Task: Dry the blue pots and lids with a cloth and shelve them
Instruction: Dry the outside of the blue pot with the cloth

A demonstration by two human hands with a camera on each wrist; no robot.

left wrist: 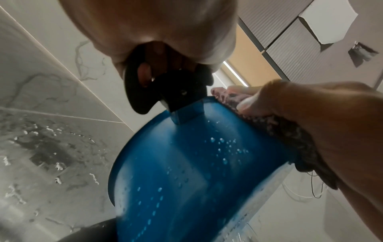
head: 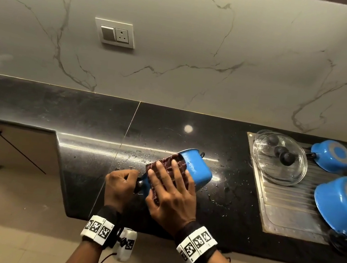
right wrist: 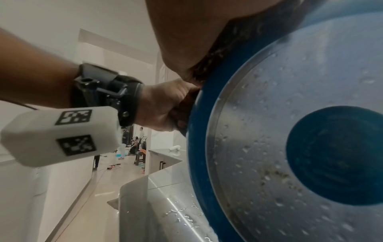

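Fingers (head: 172, 170) of the right hand (head: 171, 198) lie straight and spread, pressing a dark maroon cloth (head: 165, 166) flat against the side wall of a blue pot (head: 194, 168). The left hand (head: 118, 186) is curled tight round the pot's black side handle (head: 138, 185). The pot is held on its side above the wet black counter (head: 93, 141), its mouth turned away toward the wall, its base toward the person.

To the right, on the steel draining board (head: 284, 211), two more blue pots (head: 330, 157) sit upside down beside two stacked glass lids (head: 281, 163), not yet dried.

Risk, as judged: the pot hangs from a one-handle grip, and the wall is wet; firm wiping pressure could twist it in the left hand and drop it onto the counter. Water pooled on the counter could also re-wet the pot if it is set down there.

Only the left wrist view shows droplets on the wall below the handle bracket. Only the right wrist view shows the steel base disc (right wrist: 269, 131), beaded with water and speckled with brown marks. The head view shows neither, but alone shows the waiting pots and lids. No shelf is visible.
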